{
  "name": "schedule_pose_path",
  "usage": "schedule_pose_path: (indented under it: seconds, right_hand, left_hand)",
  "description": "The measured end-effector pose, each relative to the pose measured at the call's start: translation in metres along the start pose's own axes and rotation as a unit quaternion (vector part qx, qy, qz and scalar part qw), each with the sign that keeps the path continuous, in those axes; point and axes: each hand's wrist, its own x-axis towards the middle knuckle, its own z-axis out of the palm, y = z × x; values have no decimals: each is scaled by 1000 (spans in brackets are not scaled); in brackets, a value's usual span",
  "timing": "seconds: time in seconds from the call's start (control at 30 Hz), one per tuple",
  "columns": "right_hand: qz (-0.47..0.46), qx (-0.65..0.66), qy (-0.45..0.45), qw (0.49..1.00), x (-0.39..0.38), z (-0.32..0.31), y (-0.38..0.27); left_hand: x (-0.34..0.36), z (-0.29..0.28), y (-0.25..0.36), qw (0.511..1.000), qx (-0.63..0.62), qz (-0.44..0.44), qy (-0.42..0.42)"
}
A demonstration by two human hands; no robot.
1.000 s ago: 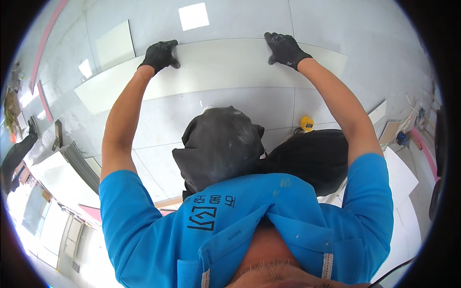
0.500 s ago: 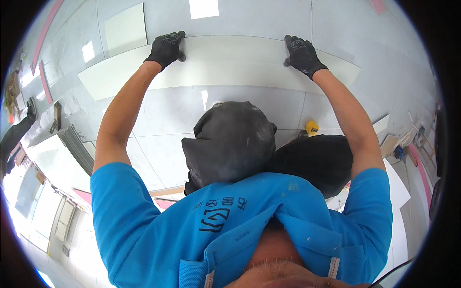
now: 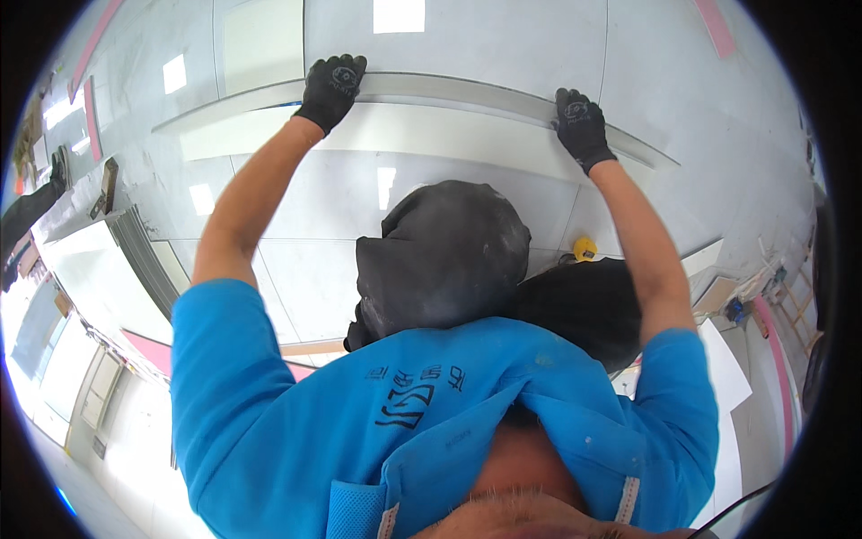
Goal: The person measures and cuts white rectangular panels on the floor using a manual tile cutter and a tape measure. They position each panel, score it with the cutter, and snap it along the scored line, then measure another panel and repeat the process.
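Observation:
I hold a long, narrow pale board lengthwise in front of me, turned up so that it shows as a thin strip. My left hand, in a black glove, is closed over its far edge left of the middle. My right hand, gloved alike, grips the same edge toward the right end. The undersides of both hands' fingers are hidden. Just nearer to me, a white strip-shaped panel lies along the tiled floor, partly covered by the held board.
A pale rectangular panel lies beyond my left hand. A yellow round object sits by my dark-clad knee. Stacked panels stand at the left, near another person's leg. Pink strips lie around the floor's edges.
The board has turned from nearly flat to tilted up, showing as a thinner strip and uncovering the white panel nearer me. Both hands have rolled with it and appear slightly farther right.

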Motion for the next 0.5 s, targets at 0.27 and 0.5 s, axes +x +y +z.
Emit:
schedule_pose_path:
  seconds: [0.27,0.5]
  right_hand:
    - [-50,152,54,986,-7,6,36]
    - [-60,224,24,973,-7,5,109]
  left_hand:
    - [3,18,-32,986,-164,-19,-7]
    - [23,-61,-33,962,-250,-86,-66]
